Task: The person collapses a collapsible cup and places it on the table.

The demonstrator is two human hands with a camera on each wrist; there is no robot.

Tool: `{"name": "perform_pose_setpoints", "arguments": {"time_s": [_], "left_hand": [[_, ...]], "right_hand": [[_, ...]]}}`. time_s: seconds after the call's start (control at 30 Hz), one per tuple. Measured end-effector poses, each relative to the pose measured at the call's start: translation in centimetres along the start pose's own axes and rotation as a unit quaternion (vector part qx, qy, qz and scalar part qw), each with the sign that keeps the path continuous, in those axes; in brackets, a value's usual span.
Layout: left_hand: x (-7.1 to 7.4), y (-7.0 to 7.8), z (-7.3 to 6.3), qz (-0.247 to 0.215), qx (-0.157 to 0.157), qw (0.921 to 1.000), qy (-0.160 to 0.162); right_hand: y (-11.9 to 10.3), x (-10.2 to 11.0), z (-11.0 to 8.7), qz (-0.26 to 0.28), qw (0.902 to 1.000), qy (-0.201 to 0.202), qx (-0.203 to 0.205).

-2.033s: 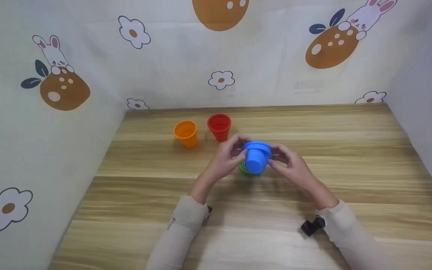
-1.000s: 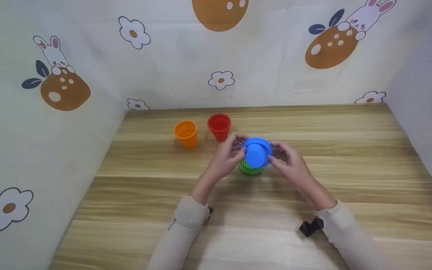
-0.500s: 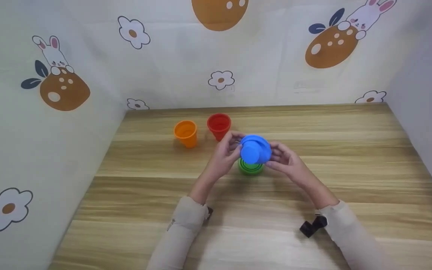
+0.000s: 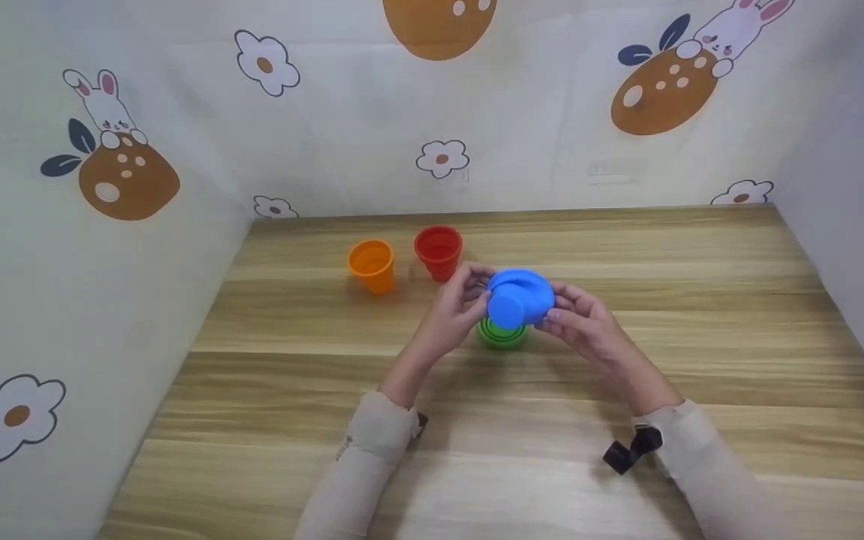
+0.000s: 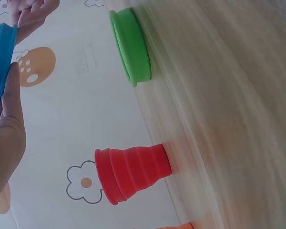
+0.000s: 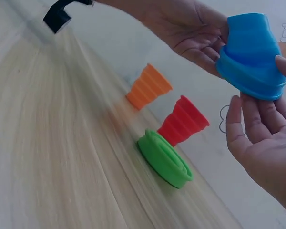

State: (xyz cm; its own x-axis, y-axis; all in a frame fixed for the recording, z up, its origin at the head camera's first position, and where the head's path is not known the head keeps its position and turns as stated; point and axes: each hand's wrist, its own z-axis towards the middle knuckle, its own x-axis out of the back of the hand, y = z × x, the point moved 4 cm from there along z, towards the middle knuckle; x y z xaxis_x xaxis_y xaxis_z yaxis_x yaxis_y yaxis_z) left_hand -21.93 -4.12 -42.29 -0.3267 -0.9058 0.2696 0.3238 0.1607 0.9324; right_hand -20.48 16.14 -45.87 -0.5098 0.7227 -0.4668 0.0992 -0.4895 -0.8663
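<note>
Between both hands, raised above the table, is a blue collapsible cup point(image 4: 520, 298) with its base turned toward the head camera. One side of its wall is folded in, so it looks lopsided in the right wrist view. My left hand point(image 4: 453, 306) grips the cup's left side, thumb on the near face. From the right, my right hand point(image 4: 588, 324) holds its rim, with fingers beneath and thumb against the wall point(image 6: 271, 138). Under the cup, a green collapsible cup point(image 4: 503, 335) lies flattened on the table, partly hidden in the head view.
A red cup point(image 4: 439, 253) and an orange cup point(image 4: 372, 267) stand extended and upright farther back on the wooden table point(image 4: 289, 420). Behind the table rises a patterned wall point(image 4: 537, 112). A black wrist camera point(image 4: 632, 450) sits at the right sleeve.
The blue cup has tilted so its base faces the camera more, and its wall has gone from evenly stepped to folded on one side. My right hand has shifted slightly right along it.
</note>
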Motion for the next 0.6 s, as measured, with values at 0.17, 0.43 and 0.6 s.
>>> {"name": "perform_pose_setpoints", "arguments": {"time_s": [0.17,0.43,0.6], "left_hand": [[-0.15,0.34,0.03,0.003,-0.007,0.9999,-0.008],[-0.53,0.38,0.13,0.003,-0.018,0.9998,0.001],[-0.71,0.22,0.12,0.007,-0.006,0.9999,0.004]], "right_hand": [[-0.08,-0.13,-0.02,0.035,0.9989,0.028,-0.009],[-0.04,-0.52,0.31,-0.089,0.9869,0.135,0.006],[-0.1,-0.75,0.59,-0.124,0.9772,0.171,0.022]]}}
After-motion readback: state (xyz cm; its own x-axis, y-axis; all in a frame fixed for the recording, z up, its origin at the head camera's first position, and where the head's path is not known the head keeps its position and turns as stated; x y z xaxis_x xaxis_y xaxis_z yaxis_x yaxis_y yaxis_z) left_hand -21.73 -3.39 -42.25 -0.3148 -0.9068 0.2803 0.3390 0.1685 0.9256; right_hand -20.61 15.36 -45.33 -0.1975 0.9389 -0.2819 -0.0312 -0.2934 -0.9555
